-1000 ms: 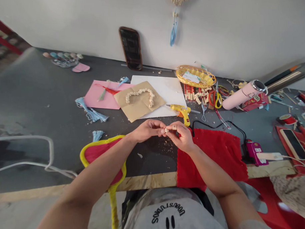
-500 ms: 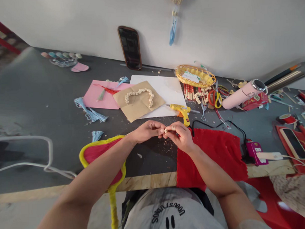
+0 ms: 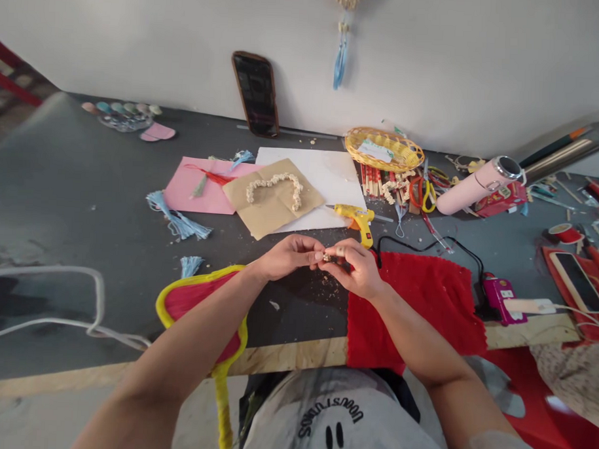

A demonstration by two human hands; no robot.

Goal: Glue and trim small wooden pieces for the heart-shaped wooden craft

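The person's left hand point(image 3: 291, 257) is pinching a small pale piece point(image 3: 326, 257) between thumb and fingertips, and the right hand point(image 3: 357, 269) is gripping its other side, so the two are meeting above the near part of the desk point(image 3: 291, 322). Fingers are hiding much of the piece, and from here I'm not making out its shape. The yellow glue gun point(image 3: 356, 218) is lying just beyond the hands, the red cloth point(image 3: 419, 307) is spreading beneath the right forearm, and a pale knobbly string point(image 3: 266, 182) is curving on brown paper point(image 3: 260, 216) farther back. To my eye, something this tiny is calling for a light, even pinch, one hand bracing, the other adjusting; squeezing hard is risking a slip into the crumbs point(image 3: 331, 288) below.
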